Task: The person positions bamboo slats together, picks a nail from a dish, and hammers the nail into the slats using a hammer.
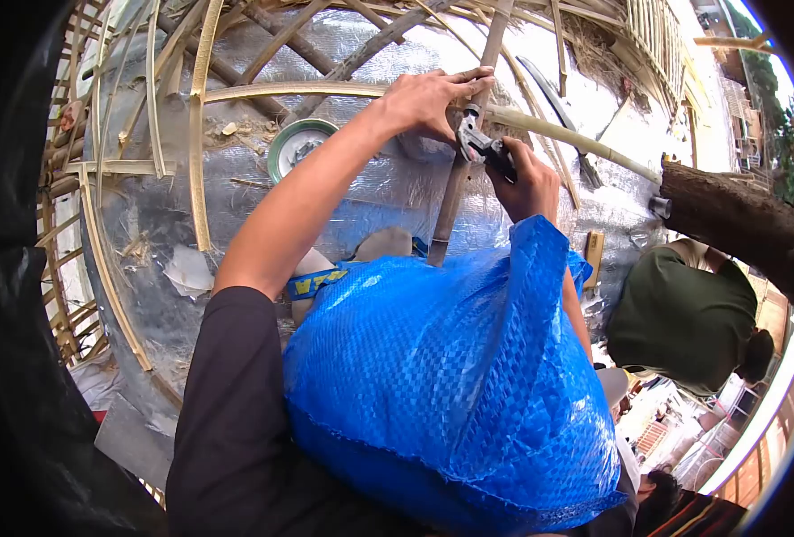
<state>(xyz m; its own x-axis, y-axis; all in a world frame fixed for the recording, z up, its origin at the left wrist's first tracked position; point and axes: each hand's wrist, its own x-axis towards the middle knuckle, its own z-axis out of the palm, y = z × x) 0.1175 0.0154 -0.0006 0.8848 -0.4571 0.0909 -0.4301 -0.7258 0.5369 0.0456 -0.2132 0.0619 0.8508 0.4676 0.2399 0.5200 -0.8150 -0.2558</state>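
Observation:
My left hand (428,100) is closed on a long bamboo strip (453,192), its fingers wrapped over the strip's upper part. Against that strip, just below the left hand, is the metal head of a black-handled hand tool (475,140). My right hand (531,179) grips the tool by its black handle, to the right of the strip. A bamboo pole (576,139) runs from behind the tool toward the right. Blue woven sheeting (433,358) covers my lap and the strip's lower end.
A green-rimmed tin (276,157) lies left of my hands. A curved blade (544,89) and a wooden block (594,258) lie to the right. Beyond them are a thick log (737,210) and a person in a dark green shirt (683,313). Bamboo strips lie at the left.

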